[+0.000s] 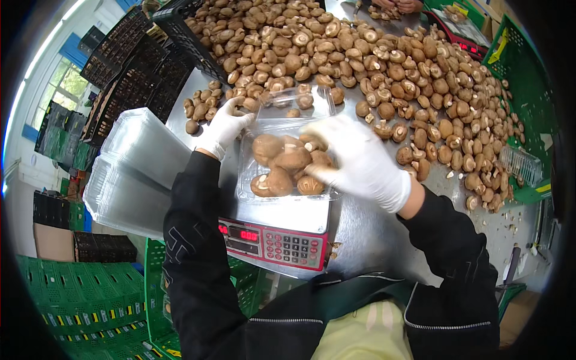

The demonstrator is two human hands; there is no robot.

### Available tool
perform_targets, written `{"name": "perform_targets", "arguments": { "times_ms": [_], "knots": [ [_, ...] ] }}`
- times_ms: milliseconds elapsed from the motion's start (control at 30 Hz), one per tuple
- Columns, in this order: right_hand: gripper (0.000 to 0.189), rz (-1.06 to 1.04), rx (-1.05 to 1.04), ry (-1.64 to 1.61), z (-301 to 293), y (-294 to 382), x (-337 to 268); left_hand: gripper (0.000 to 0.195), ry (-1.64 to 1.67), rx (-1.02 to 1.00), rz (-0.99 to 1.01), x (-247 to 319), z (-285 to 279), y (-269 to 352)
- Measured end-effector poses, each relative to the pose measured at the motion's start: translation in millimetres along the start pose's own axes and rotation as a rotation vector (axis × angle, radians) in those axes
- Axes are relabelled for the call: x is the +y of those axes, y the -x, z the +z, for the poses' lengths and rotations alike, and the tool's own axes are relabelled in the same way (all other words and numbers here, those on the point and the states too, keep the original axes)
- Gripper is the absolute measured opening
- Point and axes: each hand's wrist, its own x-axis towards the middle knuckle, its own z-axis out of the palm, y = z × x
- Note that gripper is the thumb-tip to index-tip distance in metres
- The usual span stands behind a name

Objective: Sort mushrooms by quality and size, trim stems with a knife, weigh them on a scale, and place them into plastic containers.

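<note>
A clear plastic clamshell box (pixel 245 180) lies on the pan of a red digital scale (pixel 288 247), its lid (pixel 279 112) folded back on the far side. Several brown mushrooms (pixel 292 158) fill its base. My right hand (pixel 360 157), white-gloved and blurred, is over the box's right side with fingers spread at the mushrooms; whether it holds one I cannot tell. My left hand (pixel 229 128), also gloved, is at the box's upper left edge, thumb and fingers apart, near the lid's hinge. Nothing shows between its fingers.
A large heap of mushrooms (pixel 396 72) covers the far and right table. Stacked clear boxes (pixel 130 171) stand at the left. A black crate (pixel 189 40) tips at the back; a green crate (pixel 522 81) stands right. A co-worker's hands (pixel 398 5) are at the top, by another scale (pixel 463 38).
</note>
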Motion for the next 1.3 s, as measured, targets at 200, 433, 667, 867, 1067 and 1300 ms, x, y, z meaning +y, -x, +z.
{"name": "perform_targets", "arguments": {
  "times_ms": [200,433,667,867,1067,1300],
  "knots": [
    [0.031,0.065,-0.045,-0.179,20.3,-11.7,9.5,0.056,0.405,0.039,-0.046,16.8,5.2,16.2],
    [0.026,-0.003,0.036,0.283,8.3,-8.7,4.3,0.054,0.523,0.004,0.299,60.6,-4.0,51.0],
    [0.042,0.625,0.136,-0.397,-37.8,40.7,0.2,0.057,-0.108,0.061,0.436,78.0,-2.4,170.0],
    [0.068,0.744,-0.207,-0.817,-15.5,52.0,-2.6,0.05,-0.07,0.101,0.42,44.3,20.1,191.8],
    [0.067,0.854,-0.292,-1.013,-13.3,50.1,17.5,0.055,0.346,0.061,-0.014,29.1,26.8,184.6],
    [0.06,0.769,-0.196,-1.056,-10.0,53.1,7.5,0.068,0.723,0.033,-0.094,30.3,50.1,191.9]
  ]
}}
